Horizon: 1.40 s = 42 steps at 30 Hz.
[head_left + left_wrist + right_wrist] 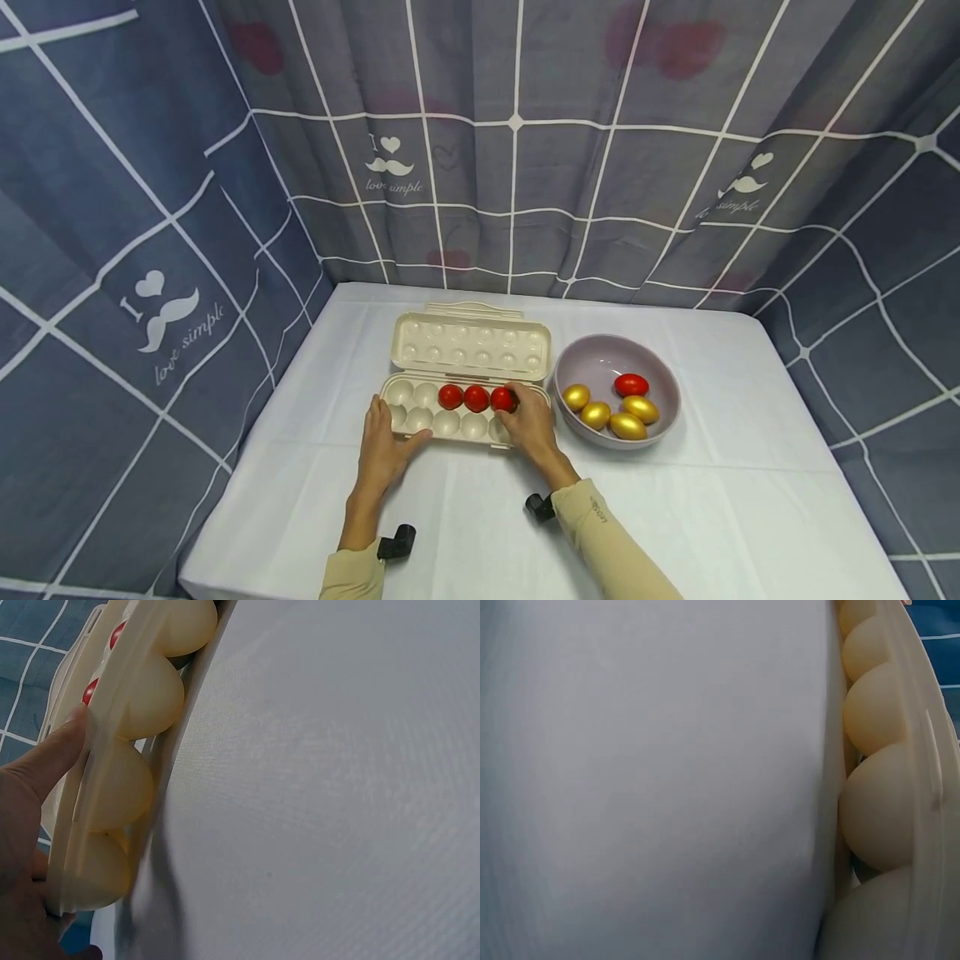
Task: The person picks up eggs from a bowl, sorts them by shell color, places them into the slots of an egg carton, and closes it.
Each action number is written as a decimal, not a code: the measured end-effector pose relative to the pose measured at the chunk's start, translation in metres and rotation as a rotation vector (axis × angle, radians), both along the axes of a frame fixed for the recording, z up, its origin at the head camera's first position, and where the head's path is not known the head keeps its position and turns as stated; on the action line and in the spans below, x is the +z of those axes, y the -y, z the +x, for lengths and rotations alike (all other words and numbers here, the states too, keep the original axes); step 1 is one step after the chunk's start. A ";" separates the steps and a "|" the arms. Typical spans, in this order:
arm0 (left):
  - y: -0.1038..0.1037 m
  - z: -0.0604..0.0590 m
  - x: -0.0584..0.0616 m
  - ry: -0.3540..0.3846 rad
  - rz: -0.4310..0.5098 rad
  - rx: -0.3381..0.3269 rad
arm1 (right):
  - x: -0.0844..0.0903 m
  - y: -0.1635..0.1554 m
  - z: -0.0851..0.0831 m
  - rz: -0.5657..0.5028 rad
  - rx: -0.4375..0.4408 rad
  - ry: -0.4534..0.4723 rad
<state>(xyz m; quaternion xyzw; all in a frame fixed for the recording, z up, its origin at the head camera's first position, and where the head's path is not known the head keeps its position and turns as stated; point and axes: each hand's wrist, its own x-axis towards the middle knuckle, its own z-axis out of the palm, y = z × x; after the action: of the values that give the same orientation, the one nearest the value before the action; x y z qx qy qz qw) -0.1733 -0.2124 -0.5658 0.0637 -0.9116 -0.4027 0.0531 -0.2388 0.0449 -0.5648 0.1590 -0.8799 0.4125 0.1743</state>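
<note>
The egg box (446, 425) lies with its lid (471, 343) folded back behind it. My left hand (384, 450) grips its left end, the thumb along the front rim in the left wrist view. Two red eggs (463, 397) sit side by side in the back row. Beside them on the right, my right hand (531, 425) pinches another red egg (502, 399) at a back-row cup. The fingers partly cover that egg and the box's right end. The right wrist view shows only the box's rounded underside (877, 802) and cloth.
Right of the box stands a mauve bowl (670, 367). Inside lie several gold eggs (627, 426) and one red egg (631, 384). White cloth (720, 517) covers the table, and grid-patterned curtains (480, 192) hang behind it and at both sides.
</note>
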 end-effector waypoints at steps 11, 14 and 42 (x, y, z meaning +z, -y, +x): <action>0.001 0.001 0.002 0.005 0.004 0.010 | -0.003 0.004 -0.001 -0.023 -0.011 0.016; 0.001 0.002 0.003 0.012 0.003 0.012 | -0.005 0.004 -0.002 -0.026 -0.015 0.007; 0.001 0.003 0.001 -0.015 0.013 0.012 | -0.004 -0.005 0.005 -0.329 0.022 0.019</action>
<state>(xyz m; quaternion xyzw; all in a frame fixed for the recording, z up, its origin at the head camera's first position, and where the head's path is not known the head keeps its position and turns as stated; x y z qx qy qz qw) -0.1707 -0.2136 -0.5651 0.0663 -0.9081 -0.4088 0.0621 -0.2341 0.0499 -0.5687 0.1342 -0.8003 0.5543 0.1851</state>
